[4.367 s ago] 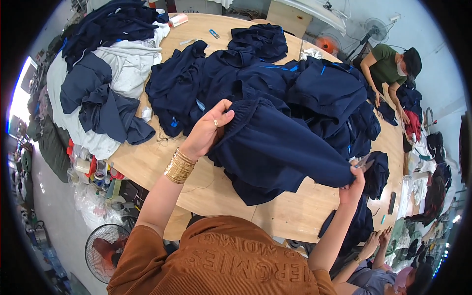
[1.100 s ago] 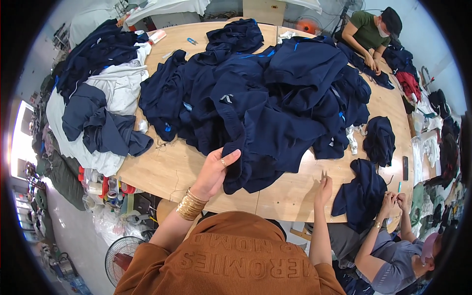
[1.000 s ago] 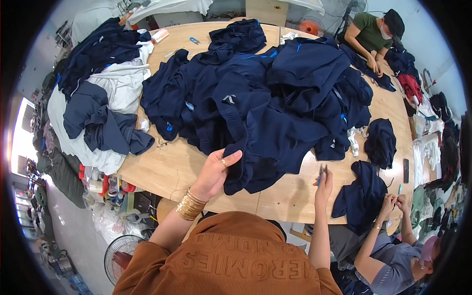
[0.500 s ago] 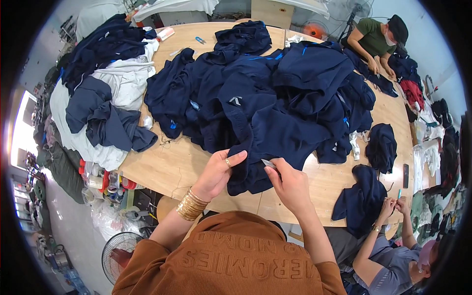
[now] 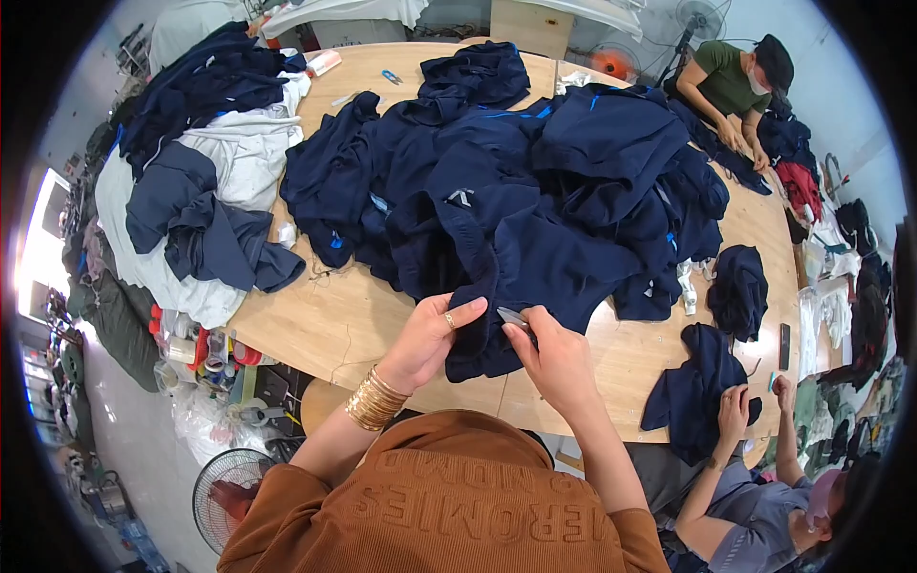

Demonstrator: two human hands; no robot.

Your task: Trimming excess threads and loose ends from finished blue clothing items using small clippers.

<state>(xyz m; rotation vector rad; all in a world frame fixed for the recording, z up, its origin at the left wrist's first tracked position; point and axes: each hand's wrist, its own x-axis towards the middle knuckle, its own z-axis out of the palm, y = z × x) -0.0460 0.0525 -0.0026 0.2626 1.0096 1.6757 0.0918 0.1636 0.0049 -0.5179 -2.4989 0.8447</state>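
A dark navy garment point(image 5: 554, 258) with a small white mark lies in front of me, its near edge at the table's front. My left hand point(image 5: 437, 334), with a ring and gold bangles, pinches the garment's edge between thumb and fingers. Close to its right, my right hand point(image 5: 552, 355) is closed around small metal thread snips point(image 5: 513, 316). Their pointed silver blades rest at the cloth, just right of my left thumb. The rest of the snips is hidden in my palm.
More navy garments point(image 5: 334, 181) heap across the wooden table point(image 5: 315, 325). White and dark clothes point(image 5: 244, 158) pile up at left. Blue snips point(image 5: 391, 76) lie at the far side. Co-workers point(image 5: 726, 95) handle cloth at far right and near right. A fan point(image 5: 229, 497) stands lower left.
My right hand has shifted slightly left with the snips, bringing the blades nearer my left thumb. At near right, the co-worker's hands have moved apart.
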